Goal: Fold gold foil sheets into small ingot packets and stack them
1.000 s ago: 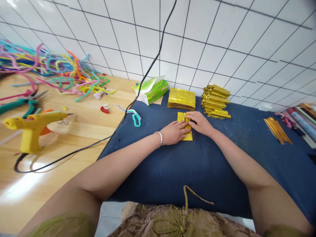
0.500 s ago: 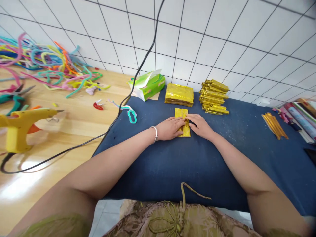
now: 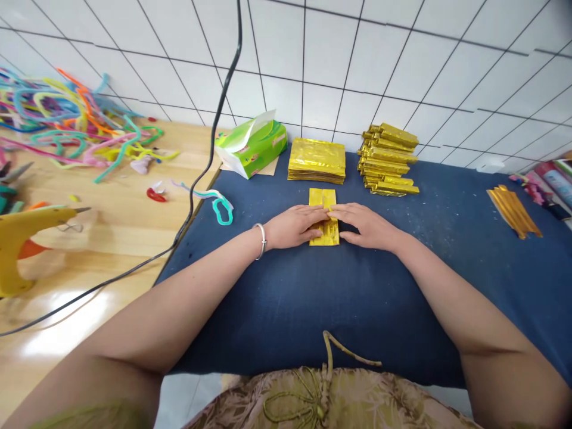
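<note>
- In the head view, a gold sheet (image 3: 331,233) lies flat on a dark blue cloth (image 3: 286,304), in front of the person, with a lengthwise line near its middle.
- The left hand (image 3: 292,226) reaches across the sheet from its left side, fingers outstretched and resting on the surface, grasping nothing; a silver bracelet (image 3: 261,241) circles the wrist.
- The right hand (image 3: 367,226) comes from the other side, fingertips on the sheet near the left hand's fingertips; its fingers are released, lightly bent, with the thumb apart beside the sheet's right edge.
- Just beyond the sheet is a neat stack of gold sheets (image 3: 316,159), with a pile of narrow folded gold pieces (image 3: 386,161) to its right and a green tissue pack (image 3: 264,148) to its left.
- Well to the right lie flat orange-gold strips (image 3: 513,211).
- On the left, the wooden worktop (image 3: 129,232) bears a yellow glue gun (image 3: 27,232), cut off by the picture's edge, and tangled colourful fuzzy stems (image 3: 67,110).
- A black cable (image 3: 218,113) runs down past the tissue pack.
</note>
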### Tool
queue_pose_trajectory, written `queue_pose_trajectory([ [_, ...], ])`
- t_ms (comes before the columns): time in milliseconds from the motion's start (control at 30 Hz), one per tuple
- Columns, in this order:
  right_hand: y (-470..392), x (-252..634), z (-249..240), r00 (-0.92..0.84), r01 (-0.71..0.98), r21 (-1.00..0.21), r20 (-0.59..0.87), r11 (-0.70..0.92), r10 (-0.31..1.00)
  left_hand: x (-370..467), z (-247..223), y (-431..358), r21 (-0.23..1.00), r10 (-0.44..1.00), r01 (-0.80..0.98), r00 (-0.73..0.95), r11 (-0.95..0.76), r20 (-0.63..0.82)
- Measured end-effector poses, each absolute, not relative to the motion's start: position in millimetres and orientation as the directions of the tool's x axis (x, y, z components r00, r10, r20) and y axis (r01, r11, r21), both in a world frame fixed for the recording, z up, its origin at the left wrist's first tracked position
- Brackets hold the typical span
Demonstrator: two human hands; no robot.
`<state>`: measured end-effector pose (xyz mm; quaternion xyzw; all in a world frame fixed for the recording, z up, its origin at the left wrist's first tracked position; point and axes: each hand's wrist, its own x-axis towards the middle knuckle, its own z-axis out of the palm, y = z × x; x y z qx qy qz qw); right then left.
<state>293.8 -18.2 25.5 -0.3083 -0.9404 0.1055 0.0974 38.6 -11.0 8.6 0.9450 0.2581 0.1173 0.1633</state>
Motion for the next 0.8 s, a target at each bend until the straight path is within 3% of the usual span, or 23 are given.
queue_pose_trajectory([
  [133, -22, 289, 24, -0.796, 0.549, -0.190, 0.179, 0.814, 0.579, 38, 5, -9, 0.395, 0.540, 0.445, 0.824, -0.804, 0.170],
  [367, -30, 287, 21, -0.853, 0.452, 0.010, 0.297, 0.892, 0.429, 36, 3, -6, 0.394, 0.524, 0.433, 0.837, -0.811, 0.158],
  [667, -39, 285, 9, -0.800, 0.505, -0.076, 0.331, 0.860, 0.500, 30, 7, -7, 0.326, 0.528, 0.445, 0.816, -0.834, 0.235],
  [800, -43, 283, 15, -0.813, 0.521, -0.025, 0.291, 0.853, 0.505, 33, 11, -11, 0.300, 0.570, 0.500, 0.789, -0.812, 0.228],
])
